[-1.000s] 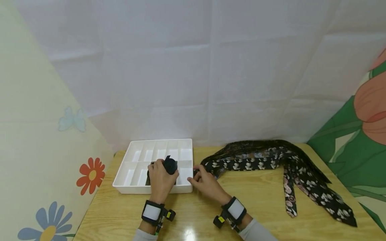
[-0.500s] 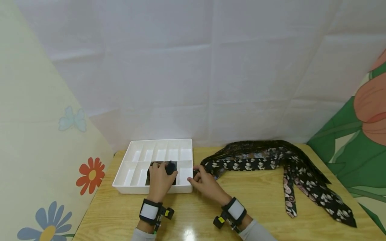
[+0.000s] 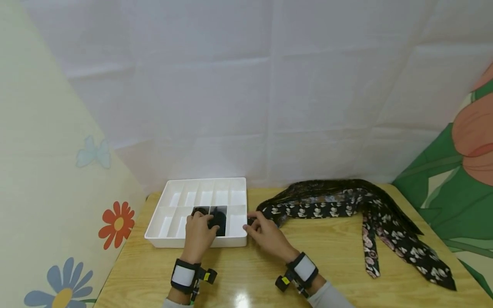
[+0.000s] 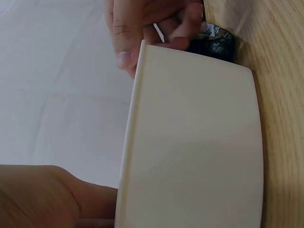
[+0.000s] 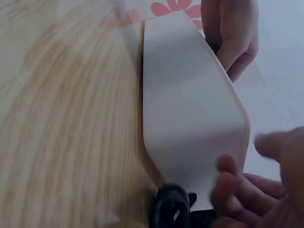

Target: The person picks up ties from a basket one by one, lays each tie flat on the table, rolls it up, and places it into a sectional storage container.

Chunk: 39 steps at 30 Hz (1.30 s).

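A white divided tray [image 3: 161,234] stands on the table's left half. In its front row, two adjoining compartments hold dark things; the right one has a rolled-up necktie [image 3: 219,222]. My left hand [image 3: 198,235] is over these compartments, fingers bent down at the roll's left side; in the left wrist view the tray's front wall hides its fingertips. My right hand [image 3: 267,237] is at the tray's right front corner, thumb near the rim, fingers loosely bent. In the right wrist view, no object shows between the right hand's [image 5: 261,190] thumb and fingers.
Several dark floral neckties [image 3: 319,205] lie in a long bundle to the right, their near end beside my right hand. Two tie ends hang toward the table's [image 3: 308,265] front right. A white cloth [image 3: 215,107] hangs behind the table.
The rolled necktie has gone down from my left hand into its compartment. My left hand has lowered and shifted slightly left, off the roll's top. My right hand has barely moved.
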Tool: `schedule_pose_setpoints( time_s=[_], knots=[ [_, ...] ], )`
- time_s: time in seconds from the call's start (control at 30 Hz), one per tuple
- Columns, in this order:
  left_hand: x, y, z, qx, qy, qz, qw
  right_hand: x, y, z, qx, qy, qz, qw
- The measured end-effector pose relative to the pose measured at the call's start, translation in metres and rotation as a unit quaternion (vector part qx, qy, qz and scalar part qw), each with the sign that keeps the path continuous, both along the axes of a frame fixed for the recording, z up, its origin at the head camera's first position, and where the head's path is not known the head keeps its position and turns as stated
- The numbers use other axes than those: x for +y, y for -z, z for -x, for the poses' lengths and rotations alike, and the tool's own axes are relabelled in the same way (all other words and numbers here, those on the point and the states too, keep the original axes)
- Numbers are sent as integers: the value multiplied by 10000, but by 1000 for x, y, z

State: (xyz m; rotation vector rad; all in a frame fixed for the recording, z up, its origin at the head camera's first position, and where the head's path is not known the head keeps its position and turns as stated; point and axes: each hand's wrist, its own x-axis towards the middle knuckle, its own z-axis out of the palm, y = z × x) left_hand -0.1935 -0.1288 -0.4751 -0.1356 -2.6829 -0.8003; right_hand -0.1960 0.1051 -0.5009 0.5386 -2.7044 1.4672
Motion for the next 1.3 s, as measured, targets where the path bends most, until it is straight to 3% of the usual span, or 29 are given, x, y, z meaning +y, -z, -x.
schedule_pose_setpoints(
  time_s=[0.1,0.2,0.3,0.4,0.53,0.67,0.9,1.07,1.3],
  knots=[
    [-3,1,0,91,23,-142,9999,10,1,3,981,619,-331,9927],
    [-3,2,-1,171,47,-335,9993,24,3,10,1765,1149,-1009,9724],
    [0,4,-2,267,161,-534,9981,37,6,16,2018,1198,-1788,9555],
    [8,6,-2,439,406,-637,9962,47,9,18,1984,1078,-2223,9485],
    [21,9,-2,796,887,-745,9901,52,8,18,1906,1264,-2134,9498],
    [38,10,-4,1062,1416,-845,9806,49,-1,12,2148,1464,-1842,9479],
    [68,11,-12,638,2066,-755,9734,37,-13,-3,2552,820,-1691,9485],
    [71,10,-14,799,1969,-1216,9696,36,-11,-9,2233,354,-1649,9601],
    [42,9,-12,784,1428,-1688,9721,58,1,-14,1361,250,-2125,9673]
  ],
)
